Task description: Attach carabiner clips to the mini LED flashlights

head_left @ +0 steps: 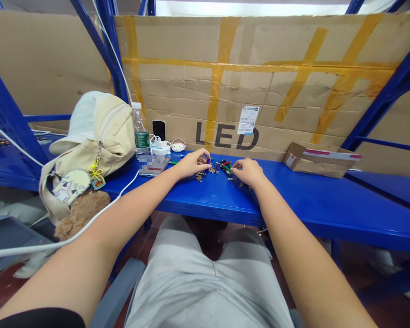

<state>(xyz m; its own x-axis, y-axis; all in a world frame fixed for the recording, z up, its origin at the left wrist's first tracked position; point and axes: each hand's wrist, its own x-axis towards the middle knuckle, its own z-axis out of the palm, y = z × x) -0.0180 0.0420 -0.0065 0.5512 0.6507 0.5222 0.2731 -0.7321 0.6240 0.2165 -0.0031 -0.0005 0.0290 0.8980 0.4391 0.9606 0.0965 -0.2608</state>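
Observation:
At the middle of the blue table, my left hand (193,164) is closed in a pinch. A small purple piece (208,161) shows at its fingertips. Below those fingers lie several small brownish, coin-like pieces (200,176). To the right, my right hand (248,171) has its thumb and fingers together at the edge of a loose pile of short coloured sticks (226,167), among them green, red and dark ones. Whatever its fingertips hold, if anything, is too small to make out. More tiny pieces lie under the right wrist.
Left of my hands are a phone (154,166), a water bottle (141,132), a white power strip (160,147) and a cream backpack (114,130). A white cable (99,214) crosses over my left forearm. An open cardboard box (317,160) stands right, before a large cardboard sheet (177,100).

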